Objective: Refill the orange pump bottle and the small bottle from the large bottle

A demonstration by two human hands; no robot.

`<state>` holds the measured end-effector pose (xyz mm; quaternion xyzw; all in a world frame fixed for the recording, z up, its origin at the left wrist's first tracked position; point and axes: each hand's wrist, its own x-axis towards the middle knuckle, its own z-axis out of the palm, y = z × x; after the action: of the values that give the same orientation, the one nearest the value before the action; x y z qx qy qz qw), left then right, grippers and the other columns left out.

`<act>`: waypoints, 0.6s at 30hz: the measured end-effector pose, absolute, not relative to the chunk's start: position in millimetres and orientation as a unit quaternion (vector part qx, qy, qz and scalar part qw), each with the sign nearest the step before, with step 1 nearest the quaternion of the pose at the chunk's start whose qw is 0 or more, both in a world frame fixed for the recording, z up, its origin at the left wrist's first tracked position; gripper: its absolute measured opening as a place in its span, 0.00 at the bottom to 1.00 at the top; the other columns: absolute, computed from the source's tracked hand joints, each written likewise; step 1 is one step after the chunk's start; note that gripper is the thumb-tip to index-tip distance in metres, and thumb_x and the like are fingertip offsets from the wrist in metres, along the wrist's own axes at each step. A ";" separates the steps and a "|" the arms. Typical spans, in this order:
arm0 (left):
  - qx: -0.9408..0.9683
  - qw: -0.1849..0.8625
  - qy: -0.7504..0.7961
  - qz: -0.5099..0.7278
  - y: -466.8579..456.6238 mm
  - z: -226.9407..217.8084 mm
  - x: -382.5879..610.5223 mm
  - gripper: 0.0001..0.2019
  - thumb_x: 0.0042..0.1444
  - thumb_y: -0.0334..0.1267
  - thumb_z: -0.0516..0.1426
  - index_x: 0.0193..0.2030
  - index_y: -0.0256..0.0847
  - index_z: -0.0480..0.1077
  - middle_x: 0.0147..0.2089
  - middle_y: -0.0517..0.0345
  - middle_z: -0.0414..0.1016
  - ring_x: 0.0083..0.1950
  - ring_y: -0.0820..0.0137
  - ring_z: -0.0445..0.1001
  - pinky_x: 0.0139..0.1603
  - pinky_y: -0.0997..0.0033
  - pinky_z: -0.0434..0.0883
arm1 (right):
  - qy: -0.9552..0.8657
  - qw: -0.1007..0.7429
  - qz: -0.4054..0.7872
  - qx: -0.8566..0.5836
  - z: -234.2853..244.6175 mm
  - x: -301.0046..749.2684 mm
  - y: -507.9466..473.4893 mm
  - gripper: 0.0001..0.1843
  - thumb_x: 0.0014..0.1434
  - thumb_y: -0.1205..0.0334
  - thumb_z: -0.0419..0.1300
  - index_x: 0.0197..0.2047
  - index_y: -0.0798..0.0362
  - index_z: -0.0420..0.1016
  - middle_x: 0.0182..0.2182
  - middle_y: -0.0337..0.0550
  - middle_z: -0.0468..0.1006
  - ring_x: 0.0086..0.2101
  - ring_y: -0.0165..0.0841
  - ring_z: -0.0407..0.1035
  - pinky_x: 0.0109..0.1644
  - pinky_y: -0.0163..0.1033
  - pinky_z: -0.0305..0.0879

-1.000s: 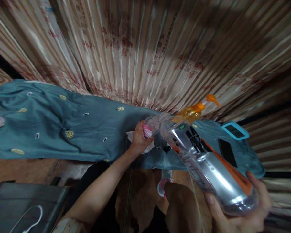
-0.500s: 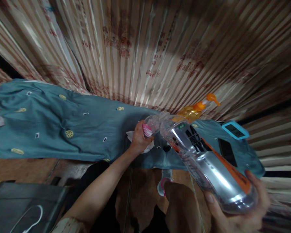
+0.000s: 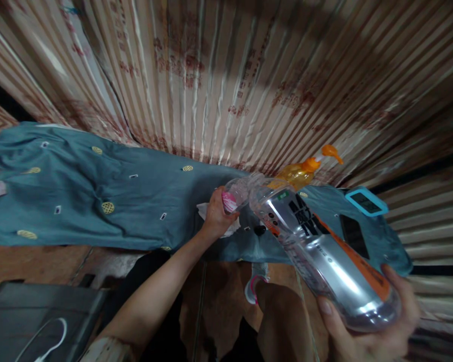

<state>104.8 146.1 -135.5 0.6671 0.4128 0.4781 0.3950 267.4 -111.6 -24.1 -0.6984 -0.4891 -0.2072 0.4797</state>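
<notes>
My right hand [image 3: 370, 329] is wrapped round the base of a large clear plastic bottle [image 3: 320, 246] with an orange and black label. The bottle is tipped, its neck pointing toward a small clear bottle with a pink label [image 3: 234, 195]. My left hand [image 3: 216, 215] grips that small bottle over the teal cloth [image 3: 98, 196] covering the table. The two bottle mouths meet near each other; whether they touch I cannot make out. A crumpled white tissue [image 3: 204, 210] lies under my left hand. A small black cap [image 3: 259, 231] sits on the cloth just below the bottles.
An orange pump bottle [image 3: 304, 171] stands behind the bottles. A dark phone [image 3: 354, 236] and a device in a cyan case [image 3: 366, 202] lie at the right end of the cloth. A corrugated metal wall [image 3: 230, 75] backs the table. A dark case [image 3: 38, 311] sits at lower left.
Nearly nothing has moved. The large bottle stays tipped toward the small one, and both hands keep their grips.
</notes>
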 end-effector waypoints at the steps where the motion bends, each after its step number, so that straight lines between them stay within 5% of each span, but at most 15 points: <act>1: 0.666 0.396 0.413 0.479 146.0 -135.3 105.0 0.42 0.43 0.35 0.74 0.65 0.43 0.64 0.62 0.45 0.74 0.66 0.48 0.74 0.71 0.42 0.70 | -0.485 0.478 -0.207 -0.703 -24.4 267.3 -111.8 0.62 0.49 0.35 0.77 0.76 0.60 0.63 0.67 0.67 0.68 0.64 0.60 0.66 0.70 0.73 0.56; 18: 0.667 0.389 0.410 0.485 146.4 -136.1 105.1 0.42 0.42 0.34 0.75 0.64 0.43 0.65 0.61 0.46 0.75 0.65 0.49 0.75 0.70 0.43 0.71 | -0.471 0.477 -0.219 -0.709 -32.2 280.4 -115.3 0.64 0.39 0.35 0.78 0.74 0.53 0.67 0.61 0.61 0.74 0.59 0.64 0.70 0.68 0.73 0.61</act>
<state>105.1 146.4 -136.1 0.6674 0.4095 0.4852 0.3892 280.4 -115.3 -32.2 -0.7093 -0.4706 -0.2186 0.4771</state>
